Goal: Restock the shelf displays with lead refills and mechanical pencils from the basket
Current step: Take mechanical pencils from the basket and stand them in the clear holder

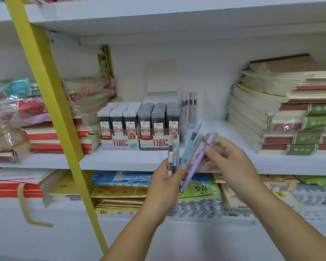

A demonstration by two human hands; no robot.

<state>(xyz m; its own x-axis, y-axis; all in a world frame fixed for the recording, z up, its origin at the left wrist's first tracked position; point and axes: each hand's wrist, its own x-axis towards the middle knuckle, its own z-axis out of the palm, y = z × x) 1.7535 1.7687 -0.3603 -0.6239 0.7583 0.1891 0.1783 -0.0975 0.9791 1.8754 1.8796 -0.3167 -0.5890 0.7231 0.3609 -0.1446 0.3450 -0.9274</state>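
A fan of pencils is gripped by its lower ends in the left hand, just in front of the shelf. One purple pencil is pinched near its top by the right hand, so the hands are close together. The pencils are judged light, stiff and smooth, and likely to slip, so each is best taken mid-barrel rather than by the tip. The holder stands beside the refills, with a few pencils upright behind it.

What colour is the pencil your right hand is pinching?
The pencil is lilac; the head view shows it best.
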